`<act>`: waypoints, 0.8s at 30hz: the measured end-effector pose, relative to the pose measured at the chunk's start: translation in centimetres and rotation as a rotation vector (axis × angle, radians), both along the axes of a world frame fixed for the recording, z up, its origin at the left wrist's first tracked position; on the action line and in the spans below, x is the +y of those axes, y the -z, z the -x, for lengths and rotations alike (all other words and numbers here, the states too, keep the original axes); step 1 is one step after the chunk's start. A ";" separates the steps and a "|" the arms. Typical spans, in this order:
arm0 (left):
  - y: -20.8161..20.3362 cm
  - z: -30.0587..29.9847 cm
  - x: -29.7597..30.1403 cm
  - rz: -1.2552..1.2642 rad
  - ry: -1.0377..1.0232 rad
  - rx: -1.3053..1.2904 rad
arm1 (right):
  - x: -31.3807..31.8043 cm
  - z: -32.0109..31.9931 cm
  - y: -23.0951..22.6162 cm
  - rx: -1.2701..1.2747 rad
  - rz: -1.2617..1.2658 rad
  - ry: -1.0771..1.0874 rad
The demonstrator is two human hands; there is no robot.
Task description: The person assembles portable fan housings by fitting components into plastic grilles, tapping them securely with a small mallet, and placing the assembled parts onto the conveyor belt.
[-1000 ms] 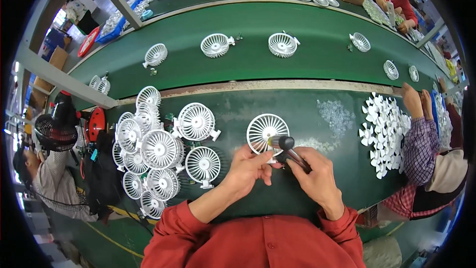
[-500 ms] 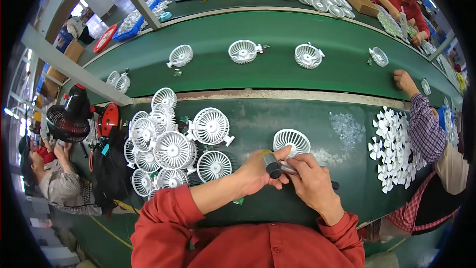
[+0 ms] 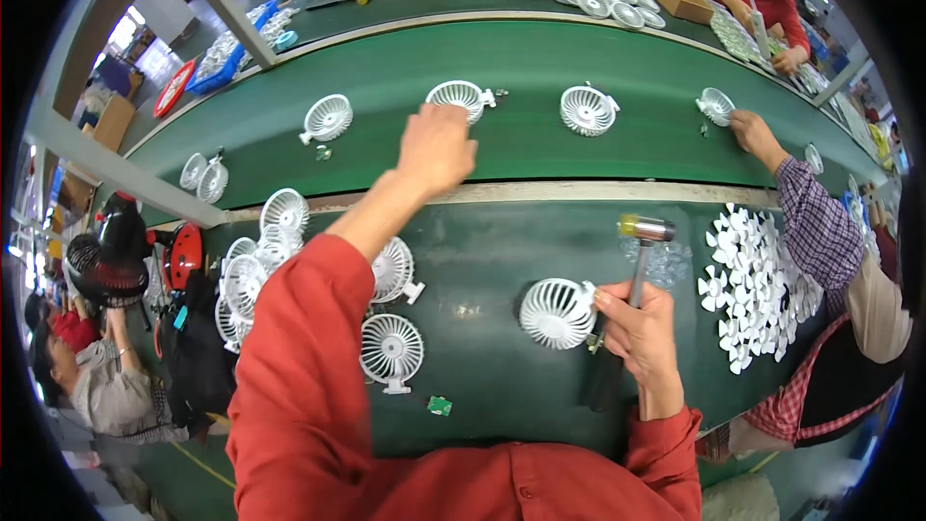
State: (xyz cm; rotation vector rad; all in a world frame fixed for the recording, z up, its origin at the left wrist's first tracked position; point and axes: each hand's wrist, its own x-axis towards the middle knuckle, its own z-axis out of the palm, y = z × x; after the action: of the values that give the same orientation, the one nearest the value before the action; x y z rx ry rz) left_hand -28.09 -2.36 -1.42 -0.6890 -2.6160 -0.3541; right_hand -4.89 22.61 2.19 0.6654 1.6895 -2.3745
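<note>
My left hand is stretched over the green conveyor belt at a white fan housing. Its fingertips overlap the housing's near edge, and whether they grip it is hidden. In my right hand is a small hammer, its yellow-and-metal head pointing up and its dark handle below the palm. The thumb and fingers of that hand also pinch the neck of another white slotted fan housing, tilted just above the green table. A small green circuit board lies near the table's front edge.
Stacked fan housings stand left on the table. White fan blades are heaped on the right, near small clear parts. More housings lie along the belt. A co-worker's hand reaches over the belt at right.
My left hand has left the hammer and reached forward to the belt. My right hand now has the hammer upright and pinches the housing's neck. The housing has turned and tilted.
</note>
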 end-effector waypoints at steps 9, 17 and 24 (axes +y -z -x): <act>-0.6 -0.6 -0.7 0.332 -0.030 0.032 | 0.1 1.3 5.9 -0.101 -0.251 -0.164; -9.7 -17.3 -3.7 0.308 -0.065 -0.161 | 0.8 0.5 6.8 -0.023 -0.303 -0.205; -8.6 -24.8 -1.5 0.180 0.163 -0.172 | 0.7 -0.8 4.9 0.037 -0.748 -0.361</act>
State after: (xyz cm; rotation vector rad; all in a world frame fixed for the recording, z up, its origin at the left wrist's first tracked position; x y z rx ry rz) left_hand -3.27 -3.84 7.22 -0.9753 -2.7863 -0.2356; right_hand -4.07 23.33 -2.66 0.3439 2.4689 -1.4933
